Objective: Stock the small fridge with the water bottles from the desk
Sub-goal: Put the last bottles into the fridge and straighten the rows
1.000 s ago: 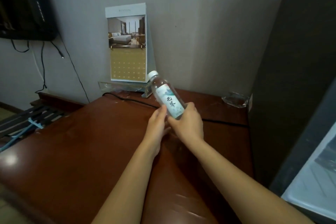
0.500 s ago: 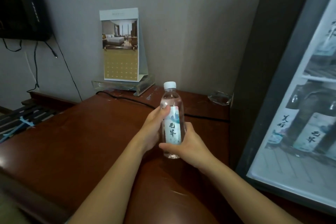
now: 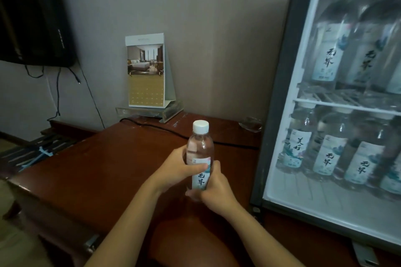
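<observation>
Reddish-brown wooden worktop (image 3: 108, 169) under my hands, grey wall (image 3: 217, 28) beyond. Desk calendar (image 3: 145, 71) stands past my left hand, with a black cable (image 3: 165, 129) in front of it. Small fridge (image 3: 275, 115) just right of my right hand, with labelled bottles (image 3: 327, 156) on both shelves. Water bottle (image 3: 200, 149) upright, white cap up. Left hand (image 3: 175, 169) wraps its middle; right hand (image 3: 213, 188) grips near the base.

The bottle (image 3: 200, 154) is clear with a white cap (image 3: 201, 126) and a pale label with black characters. The desk (image 3: 108, 165) is glossy reddish brown; the wall (image 3: 217, 28) is grey.
</observation>
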Available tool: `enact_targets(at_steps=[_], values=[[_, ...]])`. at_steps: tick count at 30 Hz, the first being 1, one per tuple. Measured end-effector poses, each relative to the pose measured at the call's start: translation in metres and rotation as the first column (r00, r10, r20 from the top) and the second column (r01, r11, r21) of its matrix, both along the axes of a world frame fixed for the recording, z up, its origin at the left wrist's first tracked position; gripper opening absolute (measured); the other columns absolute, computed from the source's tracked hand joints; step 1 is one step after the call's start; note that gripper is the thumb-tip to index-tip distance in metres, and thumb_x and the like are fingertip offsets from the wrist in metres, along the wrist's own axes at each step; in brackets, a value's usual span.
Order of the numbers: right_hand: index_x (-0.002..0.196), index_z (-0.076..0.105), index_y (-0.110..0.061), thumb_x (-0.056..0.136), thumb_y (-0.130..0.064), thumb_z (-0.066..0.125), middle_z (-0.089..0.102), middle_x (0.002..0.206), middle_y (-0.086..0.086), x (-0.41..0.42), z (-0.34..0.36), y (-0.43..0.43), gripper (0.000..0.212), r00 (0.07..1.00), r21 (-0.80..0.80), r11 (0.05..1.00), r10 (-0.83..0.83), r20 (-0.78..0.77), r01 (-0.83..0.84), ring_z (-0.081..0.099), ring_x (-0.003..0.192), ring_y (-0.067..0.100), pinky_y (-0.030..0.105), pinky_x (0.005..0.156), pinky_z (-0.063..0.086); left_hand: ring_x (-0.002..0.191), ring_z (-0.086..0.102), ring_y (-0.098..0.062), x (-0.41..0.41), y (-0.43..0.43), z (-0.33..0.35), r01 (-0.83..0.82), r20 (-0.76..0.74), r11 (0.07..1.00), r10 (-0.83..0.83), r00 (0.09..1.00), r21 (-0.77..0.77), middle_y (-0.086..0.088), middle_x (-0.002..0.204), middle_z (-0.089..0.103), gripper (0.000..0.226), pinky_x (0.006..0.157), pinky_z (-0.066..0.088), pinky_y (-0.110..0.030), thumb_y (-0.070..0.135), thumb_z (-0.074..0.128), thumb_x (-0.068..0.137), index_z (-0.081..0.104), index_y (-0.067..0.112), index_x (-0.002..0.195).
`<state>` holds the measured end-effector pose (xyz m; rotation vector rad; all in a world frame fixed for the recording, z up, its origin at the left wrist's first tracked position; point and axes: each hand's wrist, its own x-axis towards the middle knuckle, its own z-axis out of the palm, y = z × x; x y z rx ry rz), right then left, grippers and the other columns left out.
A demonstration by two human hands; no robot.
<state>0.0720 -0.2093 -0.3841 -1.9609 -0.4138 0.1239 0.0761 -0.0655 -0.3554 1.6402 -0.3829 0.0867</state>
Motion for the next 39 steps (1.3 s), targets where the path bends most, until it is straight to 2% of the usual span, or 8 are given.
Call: enact_targets(at_steps=[6, 11, 14, 20, 25, 31, 35, 39], values=[[0.109, 0.032, -0.024, 0.063, -0.015, 0.083, 0.058, 0.105, -0.002, -0.032, 0.000, -0.016, 0.069, 1.000, 0.001, 1.000, -0.022, 0.010, 0.022, 0.064, 0.095, 0.022, 0.043, 0.076, 0.057, 0.095, 0.068, -0.018, -0.038, -0.021, 0.003, -0.029, -0.058, 0.998, 0.032, 0.998, 0.054, -0.001, 0.098, 0.072, 0.034, 0.073, 0.053, -0.023, 0.003, 0.072, 0.074, 0.062, 0.016, 0.104], [0.111, 0.038, -0.024, 0.061, -0.028, 0.085, 0.058, 0.111, -0.005, -0.072, -0.007, -0.044, 0.070, 0.990, -0.045, 0.991, -0.121, 0.071, 0.124, 0.060, 0.101, 0.015, 0.037, 0.083, 0.054, 0.096, 0.067, -0.010, -0.071, -0.047, 0.003, -0.049, -0.075, 0.986, 0.061, 0.995, 0.157, 0.001, 0.102, 0.070, 0.040, 0.076, 0.054, -0.023, 0.006, 0.075, 0.073, 0.059, 0.018, 0.107], [0.107, 0.044, -0.023, 0.067, -0.028, 0.081, 0.062, 0.096, -0.008, -0.092, -0.014, -0.069, 0.055, 0.973, -0.084, 0.976, -0.186, 0.135, 0.199, 0.061, 0.091, 0.012, 0.034, 0.082, 0.052, 0.094, 0.067, -0.006, -0.084, -0.059, 0.004, -0.087, -0.045, 0.979, 0.097, 0.994, 0.185, 0.007, 0.098, 0.071, 0.037, 0.072, 0.053, -0.018, 0.009, 0.075, 0.074, 0.060, 0.022, 0.105], [0.112, 0.045, -0.033, 0.067, -0.023, 0.082, 0.056, 0.100, -0.026, -0.117, 0.005, -0.113, 0.059, 0.981, 0.048, 0.994, -0.108, 0.164, 0.101, 0.053, 0.091, -0.019, 0.000, 0.076, 0.039, 0.092, 0.068, -0.011, -0.103, -0.090, 0.020, -0.069, 0.017, 0.987, 0.068, 0.998, 0.145, 0.003, 0.098, 0.072, 0.031, 0.070, 0.052, -0.021, 0.011, 0.072, 0.077, 0.063, 0.020, 0.105], [0.126, 0.041, -0.024, 0.078, -0.022, 0.074, 0.064, 0.111, -0.009, -0.129, 0.043, -0.146, 0.058, 0.981, 0.202, 0.978, -0.084, 0.176, 0.047, 0.062, 0.100, -0.001, 0.022, 0.087, 0.051, 0.092, 0.068, -0.009, -0.104, -0.133, 0.070, 0.016, 0.138, 0.993, -0.032, 0.990, 0.117, 0.007, 0.097, 0.072, 0.034, 0.070, 0.052, -0.019, 0.015, 0.072, 0.078, 0.060, 0.021, 0.110], [0.115, 0.040, -0.037, 0.079, -0.020, 0.073, 0.063, 0.101, -0.014, -0.120, 0.113, -0.186, 0.052, 0.894, 0.246, 0.952, -0.264, 0.362, 0.181, 0.061, 0.089, -0.010, 0.004, 0.069, 0.045, 0.100, 0.064, -0.005, -0.096, -0.188, 0.139, 0.082, 0.286, 0.993, -0.105, 0.952, 0.089, 0.012, 0.106, 0.069, 0.047, 0.084, 0.053, -0.024, 0.051, 0.066, 0.069, 0.058, 0.031, 0.111], [0.135, 0.030, -0.020, 0.080, -0.030, 0.071, 0.053, 0.114, -0.011, -0.101, 0.164, -0.204, 0.070, 0.788, 0.207, 0.931, -0.364, 0.496, 0.300, 0.053, 0.102, 0.002, 0.000, 0.074, 0.038, 0.099, 0.063, 0.001, -0.082, -0.218, 0.183, 0.069, 0.369, 0.997, -0.079, 0.926, 0.040, 0.017, 0.103, 0.067, 0.026, 0.078, 0.051, -0.016, 0.040, 0.061, 0.082, 0.055, 0.037, 0.108], [0.142, 0.024, -0.016, 0.083, -0.030, 0.068, 0.052, 0.131, 0.007, -0.076, 0.200, -0.207, 0.076, 0.739, 0.197, 0.910, -0.411, 0.535, 0.364, 0.052, 0.119, 0.022, 0.021, 0.083, 0.042, 0.092, 0.061, 0.004, -0.064, -0.235, 0.214, -0.001, 0.405, 0.999, 0.021, 0.914, -0.051, 0.010, 0.110, 0.061, 0.029, 0.079, 0.051, -0.019, 0.029, 0.056, 0.091, 0.047, 0.029, 0.119]])
